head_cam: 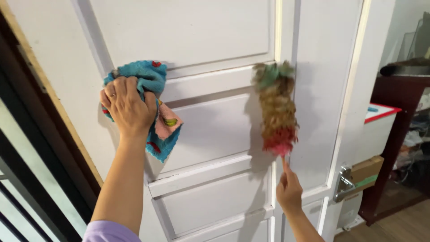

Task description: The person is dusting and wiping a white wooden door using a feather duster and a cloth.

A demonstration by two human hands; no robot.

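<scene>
Your left hand [127, 107] is pressed flat against the white panelled door [210, 130], fingers curled over a bunched blue cloth [154, 83] with pink and red patches. The cloth sits at the left stile, level with the rail between the upper and middle panels, and hangs below your palm. A ring shows on one finger of that hand.

Your right hand [289, 190] is closed around the thin handle of a feather duster [276, 110], gripping it low, with the index finger lying up along the handle. The duster stands nearly upright, its multicoloured head, greenish at the top, brown in the middle, red and pink at the base, against the door's right stile beside the middle panel.

A metal lever handle [344, 183] is mounted near the door edge, to the right of your right hand. Beyond the edge stand a cardboard box [368, 172] and a dark wooden shelf unit [396, 134].
</scene>
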